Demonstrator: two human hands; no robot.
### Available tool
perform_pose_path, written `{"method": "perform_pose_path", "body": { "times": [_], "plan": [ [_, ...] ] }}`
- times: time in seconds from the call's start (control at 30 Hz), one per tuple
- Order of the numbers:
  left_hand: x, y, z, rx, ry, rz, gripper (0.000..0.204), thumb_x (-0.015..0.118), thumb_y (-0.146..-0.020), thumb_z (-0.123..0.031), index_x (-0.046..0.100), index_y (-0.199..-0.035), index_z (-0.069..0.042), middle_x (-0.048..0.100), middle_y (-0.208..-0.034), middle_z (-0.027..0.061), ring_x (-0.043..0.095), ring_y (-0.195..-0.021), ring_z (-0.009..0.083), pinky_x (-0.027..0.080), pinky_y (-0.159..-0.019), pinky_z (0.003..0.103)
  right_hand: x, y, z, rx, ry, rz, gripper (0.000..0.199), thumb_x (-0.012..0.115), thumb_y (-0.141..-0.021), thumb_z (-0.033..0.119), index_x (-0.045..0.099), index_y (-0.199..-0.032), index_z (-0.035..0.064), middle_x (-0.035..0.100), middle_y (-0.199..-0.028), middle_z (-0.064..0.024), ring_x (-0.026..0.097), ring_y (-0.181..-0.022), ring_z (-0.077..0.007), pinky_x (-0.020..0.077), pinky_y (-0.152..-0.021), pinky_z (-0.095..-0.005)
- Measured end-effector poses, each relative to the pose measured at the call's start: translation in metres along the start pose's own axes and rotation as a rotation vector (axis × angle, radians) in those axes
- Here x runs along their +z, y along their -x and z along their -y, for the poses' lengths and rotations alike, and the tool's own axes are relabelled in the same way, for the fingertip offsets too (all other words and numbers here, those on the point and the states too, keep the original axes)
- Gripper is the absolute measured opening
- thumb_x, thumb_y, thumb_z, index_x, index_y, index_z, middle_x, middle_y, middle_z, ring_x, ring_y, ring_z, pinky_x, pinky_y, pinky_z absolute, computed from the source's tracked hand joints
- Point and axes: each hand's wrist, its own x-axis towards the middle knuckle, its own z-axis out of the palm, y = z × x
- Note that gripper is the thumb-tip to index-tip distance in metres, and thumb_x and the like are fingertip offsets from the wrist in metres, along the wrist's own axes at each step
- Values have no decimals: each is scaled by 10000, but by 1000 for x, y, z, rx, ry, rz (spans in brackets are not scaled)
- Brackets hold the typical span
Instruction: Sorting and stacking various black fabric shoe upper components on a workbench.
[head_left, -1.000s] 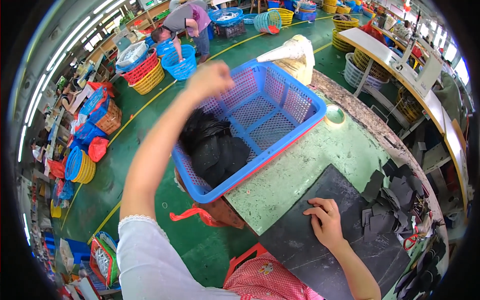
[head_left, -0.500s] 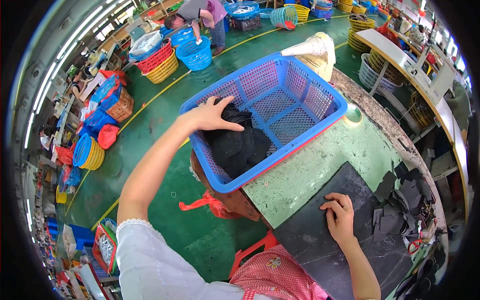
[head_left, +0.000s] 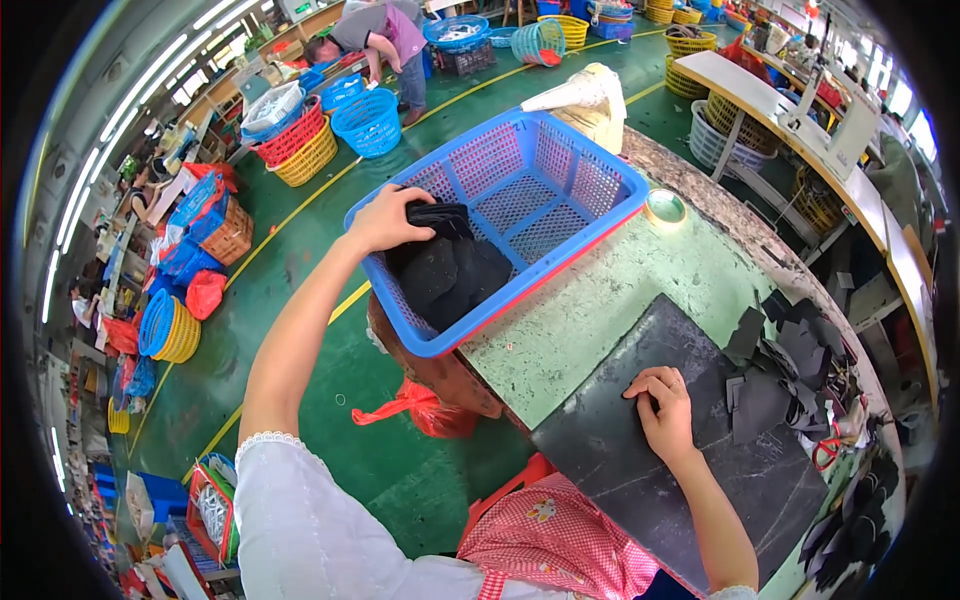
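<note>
Left hand grips black pieces in the basket; right hand rests flat on the mat; lifting them out looks next

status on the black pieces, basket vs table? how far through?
Done: a heap of black pieces already lies in the blue basket. In hand: the left hand grips a black bundle over that heap; the right hand rests flat on the dark mat. Left: a loose pile of black cut pieces sits on the table's right side, so plenty remains.
</note>
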Motion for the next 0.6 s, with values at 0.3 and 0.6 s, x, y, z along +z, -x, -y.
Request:
{"method": "perform_pose_path", "body": {
  "times": [0.3,0.6],
  "plan": [
    [-39,22,9,35,157,-588,544,896,-767,-323,700,-1233,-121,667,-1179,146,595,-1207,326,488,-1068,430,-15,24,3,16,-160,-10,210,632,-857,-112,728,-931,60,704,-1027,-82,657,-958,-253,511,-891,-355],
    [-86,27,-148,299,5,-796,458,849,-806,-170,692,-1229,-92,600,-1290,118,595,-1251,309,471,-1103,413,-38,38,8,349,-604,-29,336,625,-945,-68,613,-1264,35,663,-1117,-39,654,-882,-107,541,-789,-266]
  ]
}}
